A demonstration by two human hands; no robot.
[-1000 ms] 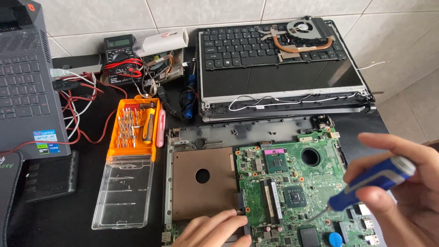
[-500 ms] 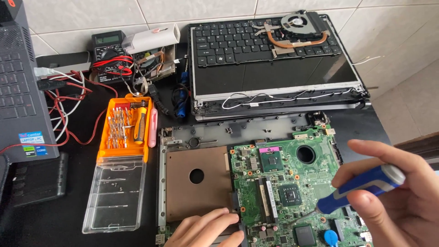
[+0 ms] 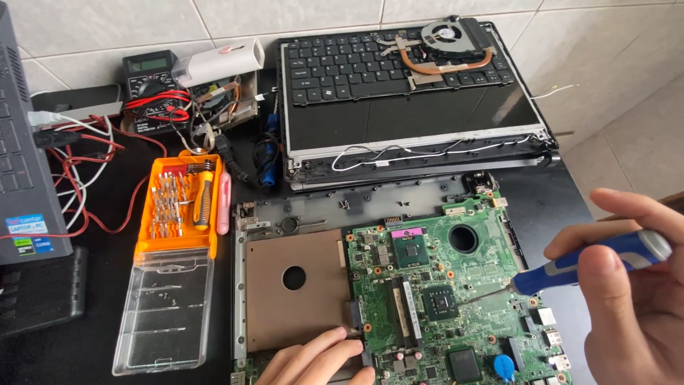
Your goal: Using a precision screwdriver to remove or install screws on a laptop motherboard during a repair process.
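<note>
The right hand has its fingers curled tight around the blue and white handle of a screwdriver. The tool's long axis runs nearly level, handle to the right, thin shaft pointing left and slightly down, tip over the right half of the green board. The left hand lies at the board's lower left edge, fingers loosely bent and pressing on it, gripping nothing. Left of the board sits an orange bit case with its clear lid open. Behind the board lies a keyboard, a fan resting on it.
</note>
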